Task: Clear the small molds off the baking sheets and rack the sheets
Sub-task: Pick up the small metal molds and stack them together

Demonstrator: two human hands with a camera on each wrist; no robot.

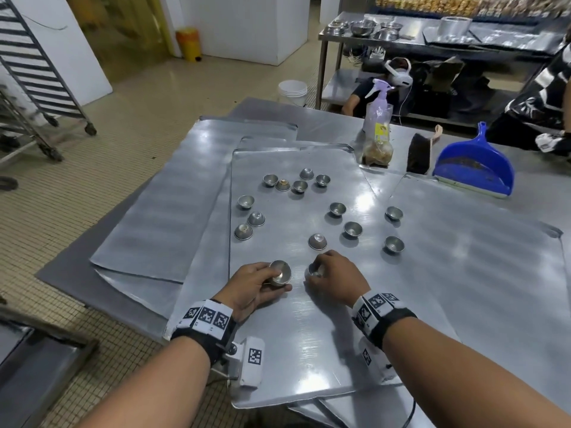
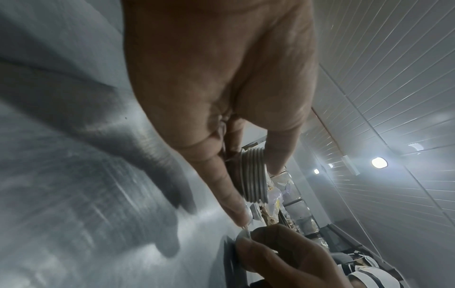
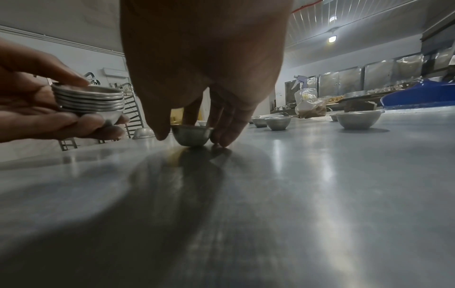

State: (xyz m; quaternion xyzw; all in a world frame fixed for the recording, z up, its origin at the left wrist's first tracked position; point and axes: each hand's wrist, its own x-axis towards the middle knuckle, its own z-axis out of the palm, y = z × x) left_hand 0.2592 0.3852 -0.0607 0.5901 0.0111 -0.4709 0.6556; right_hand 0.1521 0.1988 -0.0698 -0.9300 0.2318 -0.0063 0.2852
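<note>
Several small metal molds lie scattered on the top baking sheet (image 1: 309,335), some upright, some upside down. My left hand (image 1: 259,284) holds a nested stack of molds (image 1: 280,272) just above the sheet's near part; the stack (image 3: 90,101) shows several rims in the right wrist view and again as the stack (image 2: 253,175) in the left wrist view. Right beside it, my right hand (image 1: 327,273) pinches a single mold (image 3: 192,135) that still stands on the sheet, thumb on one side, fingers on the other. Another mold (image 1: 317,241) sits just beyond it.
More baking sheets (image 1: 173,193) lie stacked to the left and underneath. A spray bottle (image 1: 378,115), a bagged item (image 1: 377,152), a brush (image 1: 419,154) and a blue dustpan (image 1: 475,162) stand at the table's back. A wheeled rack (image 1: 34,72) is far left. Another person (image 1: 540,97) stands at right.
</note>
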